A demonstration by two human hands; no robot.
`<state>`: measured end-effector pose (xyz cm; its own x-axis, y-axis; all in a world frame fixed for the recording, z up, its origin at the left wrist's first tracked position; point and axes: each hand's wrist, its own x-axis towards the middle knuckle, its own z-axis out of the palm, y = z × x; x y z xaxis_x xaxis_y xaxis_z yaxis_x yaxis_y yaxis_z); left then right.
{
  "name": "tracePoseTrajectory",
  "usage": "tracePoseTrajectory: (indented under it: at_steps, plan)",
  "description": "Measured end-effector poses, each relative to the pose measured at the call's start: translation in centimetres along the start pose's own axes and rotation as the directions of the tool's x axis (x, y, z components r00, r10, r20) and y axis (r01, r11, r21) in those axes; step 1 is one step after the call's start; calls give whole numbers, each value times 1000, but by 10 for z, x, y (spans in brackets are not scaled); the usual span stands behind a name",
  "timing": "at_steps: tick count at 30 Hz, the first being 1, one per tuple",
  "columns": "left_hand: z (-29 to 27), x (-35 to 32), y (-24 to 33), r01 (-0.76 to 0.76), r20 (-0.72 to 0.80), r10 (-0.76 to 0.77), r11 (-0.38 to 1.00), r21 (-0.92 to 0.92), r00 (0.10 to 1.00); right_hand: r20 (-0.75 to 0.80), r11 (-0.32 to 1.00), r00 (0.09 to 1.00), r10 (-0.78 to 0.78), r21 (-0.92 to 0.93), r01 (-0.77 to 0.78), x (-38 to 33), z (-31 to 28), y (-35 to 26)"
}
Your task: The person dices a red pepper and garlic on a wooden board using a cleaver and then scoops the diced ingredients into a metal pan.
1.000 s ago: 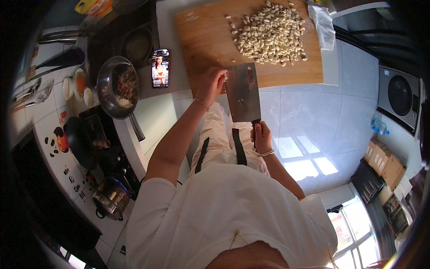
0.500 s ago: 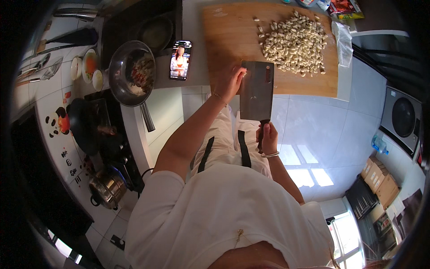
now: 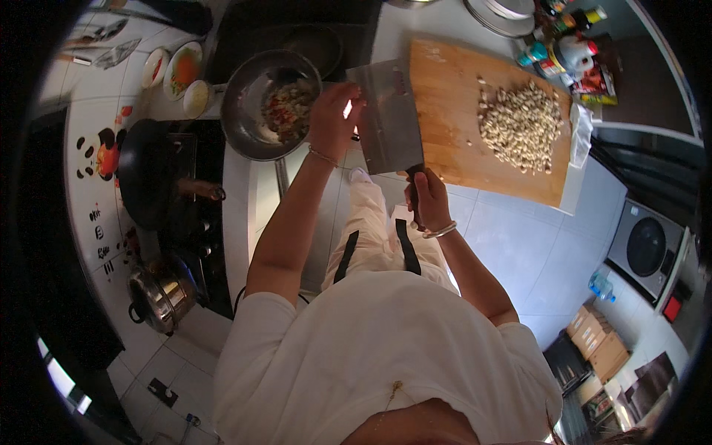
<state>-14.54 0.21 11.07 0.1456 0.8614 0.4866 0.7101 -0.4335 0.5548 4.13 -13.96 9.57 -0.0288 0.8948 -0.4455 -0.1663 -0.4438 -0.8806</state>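
Observation:
My right hand [image 3: 432, 199] is wrapped around the dark handle of a broad cleaver [image 3: 393, 122]. The blade points away from me, tilted toward the left, over the gap between the pan and the board. Curled fingers of my left hand [image 3: 334, 122] meet the blade's left edge near its far end; the fingertips are partly hidden. Just left of that hand, a metal frying pan [image 3: 236, 122] holds chopped red and pale food [image 3: 288, 110]. Behind my left hand, a phone is mostly covered. The wooden board [image 3: 452, 152] carries a pile of pale shelled nuts or beans [image 3: 523, 126].
Small bowls [image 3: 184, 70] stand left of the pan. A black wok [image 3: 141, 174] and a steel pot [image 3: 159, 293] are on the stove at left. Stacked plates [image 3: 504, 15] and bottles [image 3: 567, 55] line the back right. A washing machine [image 3: 645, 248] stands far right.
Both hands and the cleaver have shifted left, from the board's front edge toward the frying pan. The blade has tilted left. The surroundings have swung rightward in view, and my left hand now covers the phone.

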Motion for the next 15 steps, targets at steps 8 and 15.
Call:
tracePoseTrajectory:
  at_steps: [8,15]
  plan:
    - [-60,-11,-104,215,-125,-197,964,156,973,151,996,985,88,0,-89,33,87,-10]
    - [-72,-17,-127,275,-124,-250,921,276,960,131,991,988,75,-116,-60,44,98,-12]
